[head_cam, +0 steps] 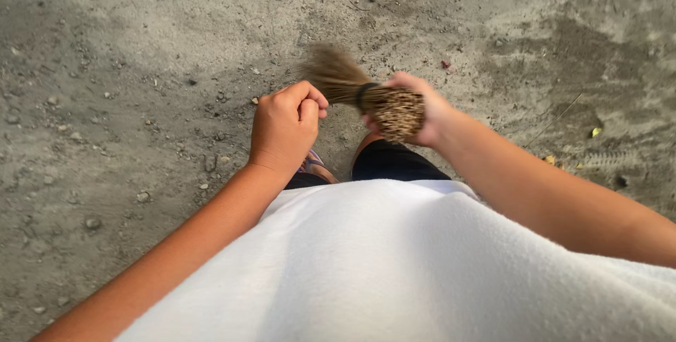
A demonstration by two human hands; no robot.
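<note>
- We are seeing the left hand (285,129) curling into a clenched fist, gripping nothing visible, just left of the broom.
- We are noting the tan, bound bundle of stiff straw broom sticks (366,92) lying between the hands, its long axis running right to left, blurred tips pointing up-left, away from us, over the grey, pebbly dirt ground (127,67).
- We are finding the right hand (426,110) grasping the bundle's cut butt end; it is the nearer hand.

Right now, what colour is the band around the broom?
Black band, seen in the head view.

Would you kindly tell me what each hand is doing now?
Left hand: closed in a fist, contents not visible.
Right hand: closed around the bound tan stick broom.
</note>
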